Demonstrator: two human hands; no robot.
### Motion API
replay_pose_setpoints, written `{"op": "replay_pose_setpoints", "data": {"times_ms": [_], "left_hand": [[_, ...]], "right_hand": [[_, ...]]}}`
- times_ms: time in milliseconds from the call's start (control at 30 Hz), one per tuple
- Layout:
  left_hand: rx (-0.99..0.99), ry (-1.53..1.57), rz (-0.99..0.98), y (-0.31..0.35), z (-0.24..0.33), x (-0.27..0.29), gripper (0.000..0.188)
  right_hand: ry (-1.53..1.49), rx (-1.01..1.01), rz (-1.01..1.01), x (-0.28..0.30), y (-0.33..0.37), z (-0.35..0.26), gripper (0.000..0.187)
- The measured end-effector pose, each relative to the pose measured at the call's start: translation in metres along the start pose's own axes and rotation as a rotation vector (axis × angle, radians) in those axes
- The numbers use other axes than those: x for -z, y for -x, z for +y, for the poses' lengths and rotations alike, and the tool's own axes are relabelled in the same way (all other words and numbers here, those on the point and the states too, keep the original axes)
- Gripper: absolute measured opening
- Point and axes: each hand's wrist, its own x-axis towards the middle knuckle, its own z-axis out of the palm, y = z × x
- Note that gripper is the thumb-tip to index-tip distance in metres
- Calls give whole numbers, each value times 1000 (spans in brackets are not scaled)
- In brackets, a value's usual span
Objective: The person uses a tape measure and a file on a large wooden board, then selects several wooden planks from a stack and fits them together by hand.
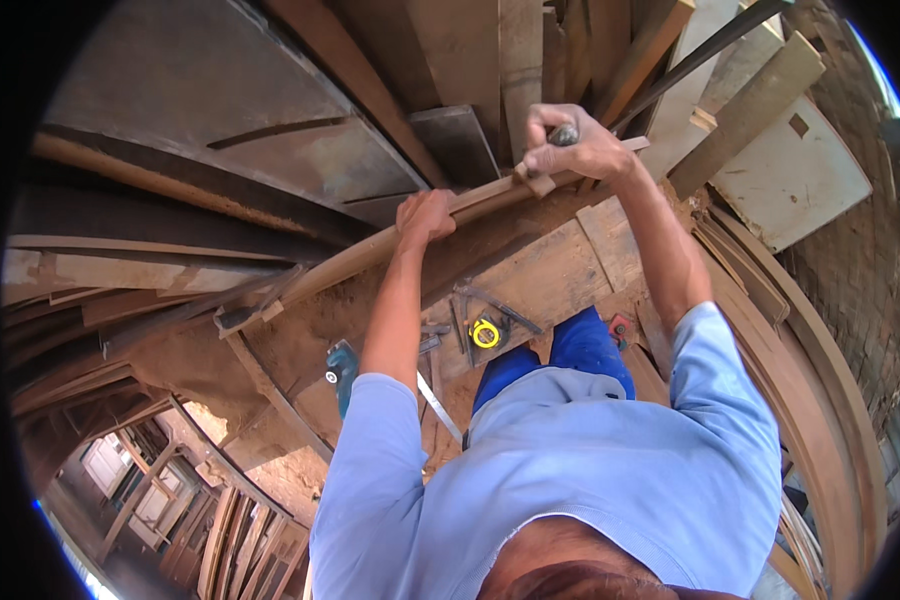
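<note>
I'd judge the work under way: my left hand (425, 216) grips the long wooden strip (340, 264), and my right hand (580, 145) is closed around a tool (563, 134) at its far-right part. I can see no finished cut or mark, so I can't tell how much is left. The strip is brown, narrow and bare, running near left to far right beyond the yellow tape measure (485, 333).

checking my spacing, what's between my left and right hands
A bare stretch of wooden strip, then a small wooden block by the right hand, in the head view.
</note>
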Motion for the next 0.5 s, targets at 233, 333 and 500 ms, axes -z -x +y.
{"op": "replay_pose_setpoints", "data": {"times_ms": [233,333,500], "left_hand": [[49,-9,-9,5,0,-1,40],[45,23,9,5,3,-2,40],[39,7,-37,7,0,0,40]], "right_hand": [[12,110,980,-91,14,23,57],[66,180,1254,-97,-17,31,30],[-48,66,234,-28,5,19,26]]}}
